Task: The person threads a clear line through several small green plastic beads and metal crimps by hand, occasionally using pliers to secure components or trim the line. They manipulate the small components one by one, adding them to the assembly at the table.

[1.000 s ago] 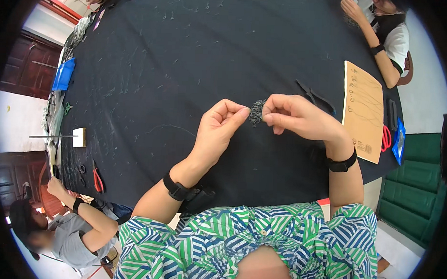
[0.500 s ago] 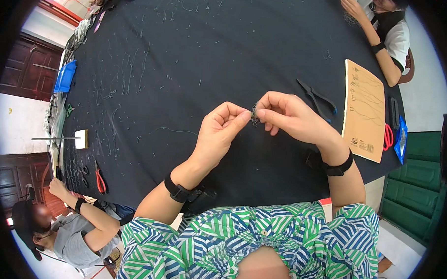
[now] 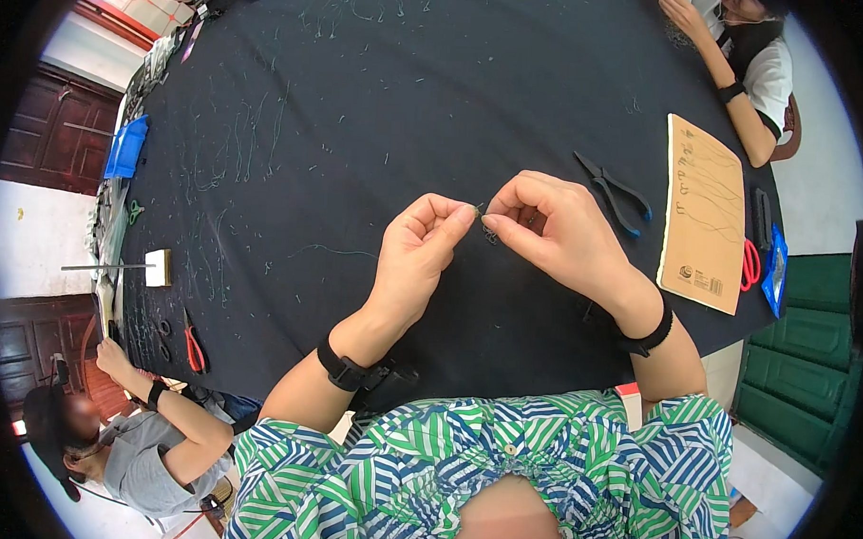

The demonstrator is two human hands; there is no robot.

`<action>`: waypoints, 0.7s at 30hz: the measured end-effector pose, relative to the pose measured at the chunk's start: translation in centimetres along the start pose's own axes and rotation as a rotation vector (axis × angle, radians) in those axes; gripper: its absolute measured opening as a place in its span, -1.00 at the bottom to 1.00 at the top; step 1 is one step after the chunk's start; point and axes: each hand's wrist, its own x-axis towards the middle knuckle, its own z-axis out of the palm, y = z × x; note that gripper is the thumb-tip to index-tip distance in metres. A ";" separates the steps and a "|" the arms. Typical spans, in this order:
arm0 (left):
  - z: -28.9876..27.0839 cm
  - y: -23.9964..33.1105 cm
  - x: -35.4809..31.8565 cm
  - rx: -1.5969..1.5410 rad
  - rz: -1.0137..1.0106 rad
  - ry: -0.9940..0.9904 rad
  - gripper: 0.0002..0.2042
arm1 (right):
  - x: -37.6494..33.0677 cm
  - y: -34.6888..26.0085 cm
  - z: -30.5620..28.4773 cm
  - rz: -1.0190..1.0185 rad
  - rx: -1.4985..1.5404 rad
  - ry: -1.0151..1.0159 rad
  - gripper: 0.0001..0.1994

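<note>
Both my hands are raised over the middle of a black cloth-covered table (image 3: pixel 506 310). My left hand (image 3: pixel 408 254) pinches thumb and forefinger on a tiny green end of a thin dark thread tangle (image 3: pixel 491 237). Right beside it, the thumb and forefinger of my right hand (image 3: pixel 568 227) are closed at the same tangle, part of which hangs below those fingertips. The fingers hide much of it, and its exact shape is too small to make out. A loose green thread (image 3: pixel 332 250) lies left of my left hand.
Long-nosed black pliers (image 3: pixel 613 192) and a brown card with threads (image 3: pixel 704 222) lie at right, near red-handled scissors (image 3: pixel 750 265). Red-handled pliers (image 3: pixel 193 345) rest at left. Thread scraps (image 3: pixel 241 139) dot the cloth. Co-workers sit at the left (image 3: pixel 159 460) and far right (image 3: pixel 756 81).
My fingertips have drawn slightly apart and shifted a little up and left. The tangle now shows below the right fingertips, with a green bit at the left ones.
</note>
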 end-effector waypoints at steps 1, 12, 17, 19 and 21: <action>0.0 -0.1 0.0 -0.009 0.004 0.005 -0.90 | 0.0 -0.1 0.0 0.003 -0.011 0.001 -0.87; 0.3 0.1 0.0 -0.029 0.004 0.035 -0.86 | 0.0 0.0 -0.3 -0.186 -0.206 0.101 -0.92; 0.2 0.3 -0.1 0.030 -0.010 0.025 -0.87 | 0.1 -0.2 -0.3 -0.275 -0.135 0.034 -0.92; 0.6 0.5 -0.2 0.044 0.009 -0.006 -0.87 | 0.1 0.0 -0.3 -0.271 -0.156 0.008 -0.92; 0.5 0.5 -0.3 0.046 0.001 -0.022 -0.86 | 0.2 0.2 -0.2 -0.269 -0.176 -0.020 -0.91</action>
